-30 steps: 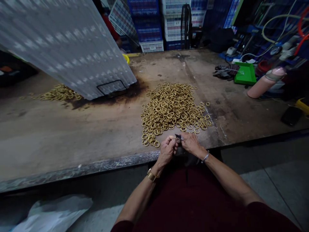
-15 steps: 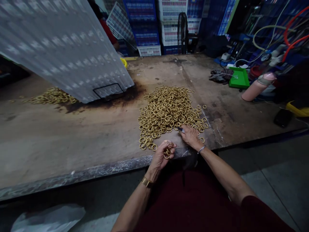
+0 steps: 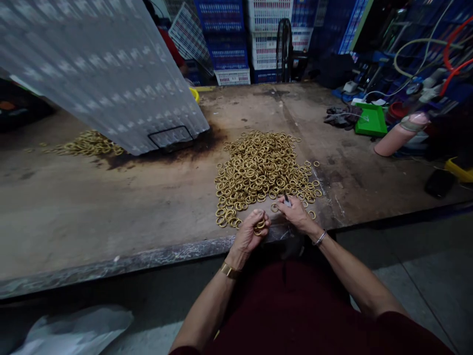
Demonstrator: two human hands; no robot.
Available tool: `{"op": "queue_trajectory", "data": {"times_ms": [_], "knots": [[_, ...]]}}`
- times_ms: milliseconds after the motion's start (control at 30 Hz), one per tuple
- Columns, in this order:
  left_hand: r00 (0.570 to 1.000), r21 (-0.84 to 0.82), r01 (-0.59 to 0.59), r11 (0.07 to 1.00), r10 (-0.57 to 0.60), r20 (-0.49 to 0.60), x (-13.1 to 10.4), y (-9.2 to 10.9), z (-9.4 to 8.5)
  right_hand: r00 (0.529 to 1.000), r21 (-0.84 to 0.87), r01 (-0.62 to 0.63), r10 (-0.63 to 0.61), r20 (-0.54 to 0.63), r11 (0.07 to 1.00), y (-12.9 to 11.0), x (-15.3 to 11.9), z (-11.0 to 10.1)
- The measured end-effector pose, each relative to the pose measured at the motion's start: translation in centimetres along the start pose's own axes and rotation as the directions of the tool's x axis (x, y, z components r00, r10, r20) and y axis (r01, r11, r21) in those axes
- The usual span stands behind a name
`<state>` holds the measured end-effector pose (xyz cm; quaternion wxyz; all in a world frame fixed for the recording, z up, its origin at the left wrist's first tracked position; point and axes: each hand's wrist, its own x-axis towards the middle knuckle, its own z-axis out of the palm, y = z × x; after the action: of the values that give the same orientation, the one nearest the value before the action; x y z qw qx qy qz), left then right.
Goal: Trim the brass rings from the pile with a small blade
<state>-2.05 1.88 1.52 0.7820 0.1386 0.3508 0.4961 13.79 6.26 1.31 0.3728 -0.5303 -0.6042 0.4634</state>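
Several brass-coloured rings (image 3: pixel 259 226) are in my left hand (image 3: pixel 248 234), whose fingers are curled closed around them just above the table's front edge. My right hand (image 3: pixel 296 215) is closed on a small pen-like tool (image 3: pixel 287 200) with a dark tip and a grey body; its exact kind I cannot make out. At the right fingertips is a single ring (image 3: pixel 274 207); whether they grip it or only touch it I cannot tell. Beyond both hands spreads a large pile of brass-coloured rings (image 3: pixel 260 165), with a few loose ones around its edges.
A tall stack of grey ribbed trays (image 3: pixel 121 84) leans on the wooden table (image 3: pixel 148 212), with more rings (image 3: pixel 88 144) behind its left side. At right are a green tray (image 3: pixel 371 120), a pink cylinder (image 3: pixel 401 134) and hoses. Stacked crates (image 3: pixel 226 34) and a fan (image 3: pixel 284 49) stand behind.
My right hand has drawn back slightly from the pile, its tool now pointing more upward, with a ring at its fingertips. The left hand still holds its rings. The view has shifted slightly.
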Motion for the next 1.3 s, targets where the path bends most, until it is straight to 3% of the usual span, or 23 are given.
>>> {"op": "queue_trajectory", "data": {"times_ms": [100,200,300,533,767,933,1133,1300], "knots": [[0.99,0.155,-0.113,0.981,0.124,-0.062,0.0,-0.6,0.1,0.993,0.182,-0.112,0.102,0.063,0.977,-0.2,-0.6,0.5],[0.968,0.348,-0.196,0.917,0.238,-0.081,0.0,-1.3,0.0,0.982,0.252,-0.18,0.157,0.108,0.951,-0.6,-0.9,1.0],[0.968,0.428,-0.203,0.881,0.247,-0.049,-0.2,-1.7,0.0,0.974,0.275,-0.212,0.18,0.137,0.938,-1.2,-1.0,1.4],[0.998,0.118,-0.018,0.993,0.025,-0.06,-0.3,-1.1,0.8,0.969,0.41,-0.246,0.213,0.126,0.878,-1.1,-1.6,2.4],[0.999,-0.032,-0.01,0.999,0.008,-0.045,0.3,-1.6,0.6,0.971,0.509,-0.237,0.212,0.107,0.828,-0.6,-2.7,3.1],[0.999,-0.044,-0.021,0.999,0.02,-0.037,0.3,-1.7,0.7,0.969,0.564,-0.242,0.221,0.106,0.79,-1.0,-3.3,3.2],[0.986,0.148,-0.141,0.979,0.153,-0.071,-0.2,-2.4,0.6,0.972,0.569,-0.222,0.224,0.068,0.792,-1.0,-3.5,3.2],[0.948,0.441,-0.265,0.857,0.315,-0.044,-0.4,-3.2,0.2,0.971,0.564,-0.226,0.229,0.066,0.795,-0.4,-3.8,3.1]]}}
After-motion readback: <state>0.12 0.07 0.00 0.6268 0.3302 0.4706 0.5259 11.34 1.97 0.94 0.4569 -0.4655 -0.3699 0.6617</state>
